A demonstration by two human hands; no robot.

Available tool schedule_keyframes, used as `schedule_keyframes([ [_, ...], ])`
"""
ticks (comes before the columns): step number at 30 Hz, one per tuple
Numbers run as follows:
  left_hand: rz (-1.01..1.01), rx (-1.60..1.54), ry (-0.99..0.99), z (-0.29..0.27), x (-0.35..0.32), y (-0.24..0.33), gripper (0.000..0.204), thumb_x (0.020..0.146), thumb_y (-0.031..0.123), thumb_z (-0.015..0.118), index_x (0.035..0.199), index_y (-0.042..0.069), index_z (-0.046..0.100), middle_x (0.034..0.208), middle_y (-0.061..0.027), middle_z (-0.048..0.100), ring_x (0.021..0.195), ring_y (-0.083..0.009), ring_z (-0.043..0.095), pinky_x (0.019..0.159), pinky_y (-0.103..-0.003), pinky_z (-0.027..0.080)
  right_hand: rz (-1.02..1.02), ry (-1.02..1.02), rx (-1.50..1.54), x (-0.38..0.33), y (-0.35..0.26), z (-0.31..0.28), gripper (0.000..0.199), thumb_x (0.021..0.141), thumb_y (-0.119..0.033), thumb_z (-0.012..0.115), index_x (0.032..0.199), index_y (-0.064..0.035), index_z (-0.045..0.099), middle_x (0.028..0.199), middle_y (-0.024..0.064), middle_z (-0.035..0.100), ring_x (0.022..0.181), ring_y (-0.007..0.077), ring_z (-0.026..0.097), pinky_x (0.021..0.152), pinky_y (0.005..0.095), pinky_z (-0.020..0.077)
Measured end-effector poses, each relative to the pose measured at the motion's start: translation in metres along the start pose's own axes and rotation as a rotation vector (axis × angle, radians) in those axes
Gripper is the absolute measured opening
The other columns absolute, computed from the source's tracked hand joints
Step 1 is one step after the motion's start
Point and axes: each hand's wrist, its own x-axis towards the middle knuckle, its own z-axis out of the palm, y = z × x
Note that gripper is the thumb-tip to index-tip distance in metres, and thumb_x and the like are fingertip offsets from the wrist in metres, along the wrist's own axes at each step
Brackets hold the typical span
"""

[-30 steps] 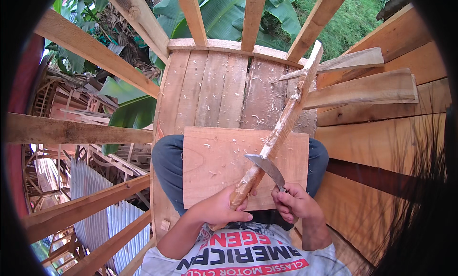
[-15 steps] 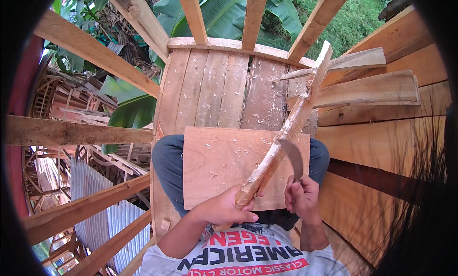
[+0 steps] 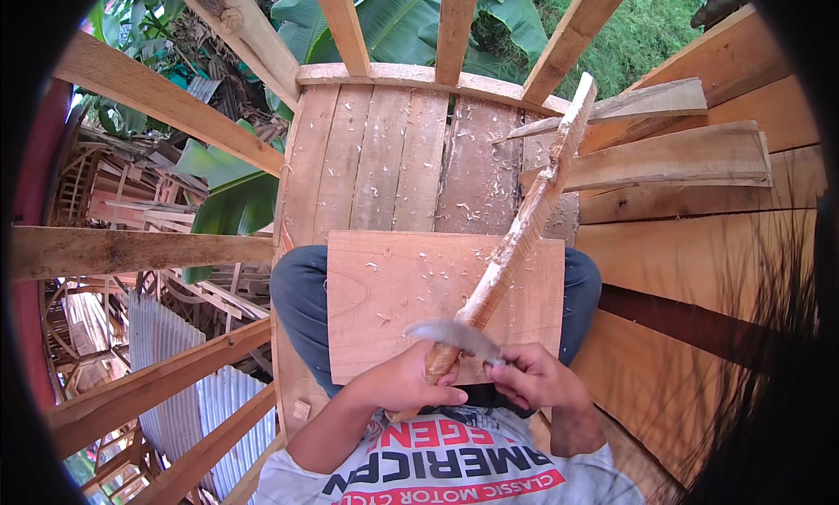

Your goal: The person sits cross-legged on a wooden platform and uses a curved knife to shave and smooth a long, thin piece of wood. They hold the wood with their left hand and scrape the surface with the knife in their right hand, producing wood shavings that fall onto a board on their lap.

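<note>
Seen from above, a seated person works on a raised platform of pale wooden planks [image 3: 393, 164] strewn with small shavings. A flat, square board of reddish-brown wood [image 3: 384, 295] lies across the lap, resting on legs in dark blue trousers [image 3: 297, 300]. The left hand [image 3: 402, 384] is clenched around the lower end of a long, rough, pale wooden stick [image 3: 524, 225], which rises from the hand toward 1 o'clock, its far tip reaching beyond the board and over the planks. The right hand [image 3: 533, 378], just beside the left at its 3 o'clock, grips the handle of a curved, grey metal blade [image 3: 454, 335]; the blade points toward 9 o'clock and lies across the stick just above the left hand's fingers. Two rough wooden offcuts [image 3: 673, 155] lie on stacked planks at 2 o'clock. Bare timber beams [image 3: 149, 99] frame the platform, with broad green leaves [image 3: 227, 199] at 10 o'clock and corrugated metal sheeting [image 3: 175, 400] below at 8 o'clock.
</note>
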Motion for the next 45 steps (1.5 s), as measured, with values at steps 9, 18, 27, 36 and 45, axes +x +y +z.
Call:
schedule_keyframes([
  [9,-0.070,-0.109,0.003,0.002,-0.002,0.007,0.049,0.074,0.004,0.073,0.115,0.005,0.046,0.070,0.0051,0.041,0.064,-0.0040,0.041,0.059,-0.020,0.036,-0.191,0.385,-0.088,0.006,0.004,-0.011,0.019,0.097,-0.018,0.051,0.091,-0.0007,0.054,0.056,-0.0007,0.049,0.040,0.0042,0.043,0.038,0.0197,0.0321],
  [18,-0.116,-0.326,-0.169,0.004,0.001,0.014,0.058,0.072,-0.001,0.070,0.123,0.002,0.042,0.073,0.0046,0.042,0.068,-0.0041,0.043,0.063,-0.019,0.038,-0.601,0.955,-0.310,0.027,0.029,-0.004,0.022,0.096,-0.020,0.050,0.085,-0.0017,0.052,0.057,0.0000,0.048,0.040,0.0044,0.040,0.038,0.0183,0.0326],
  [27,-0.053,-0.182,-0.046,0.000,-0.004,0.013,0.055,0.075,0.002,0.072,0.122,0.001,0.042,0.070,0.0059,0.042,0.065,-0.0029,0.043,0.062,-0.019,0.039,-0.186,0.475,0.022,-0.001,0.010,-0.009,0.016,0.094,-0.013,0.056,0.084,-0.0010,0.058,0.056,0.0002,0.052,0.043,0.0042,0.046,0.039,0.0188,0.0328],
  [36,-0.120,-0.200,-0.002,0.001,-0.008,0.015,0.057,0.071,-0.003,0.070,0.121,0.002,0.043,0.074,0.0049,0.041,0.069,-0.0042,0.043,0.063,-0.020,0.039,-0.176,0.339,-0.028,0.005,0.002,-0.007,0.015,0.093,-0.011,0.054,0.085,0.0003,0.059,0.055,-0.0015,0.050,0.043,0.0035,0.045,0.038,0.0195,0.0321],
  [45,-0.079,-0.230,-0.046,0.004,-0.005,0.004,0.052,0.074,0.001,0.071,0.118,0.003,0.043,0.070,0.0057,0.041,0.063,-0.0027,0.043,0.058,-0.019,0.039,-0.218,0.429,-0.035,0.007,0.006,-0.005,0.015,0.092,-0.008,0.052,0.083,0.0016,0.059,0.055,0.0016,0.052,0.039,0.0051,0.044,0.036,0.0199,0.0325],
])
